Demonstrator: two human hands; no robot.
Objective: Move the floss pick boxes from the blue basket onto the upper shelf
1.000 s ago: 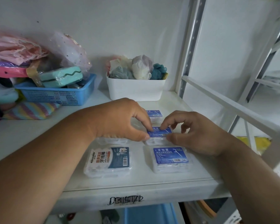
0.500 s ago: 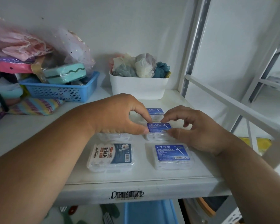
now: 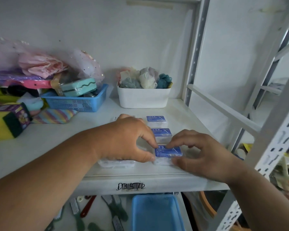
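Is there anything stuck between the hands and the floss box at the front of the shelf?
No. The left hand and right hand both have fingertips right on the front floss pick box, with nothing visible between. The box already sits on the upper shelf.

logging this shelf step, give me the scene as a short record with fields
setting: white shelf
right column: three blue-label floss pick boxes in a row, front, middle, back
left column: one clear box, mostly under the left hand
left hand: thumb and fingertips on the front box's left edge
right hand: fingertips on the front box's right side
below shelf: blue basket, no boxes visible inside
behind: white bin of cloths
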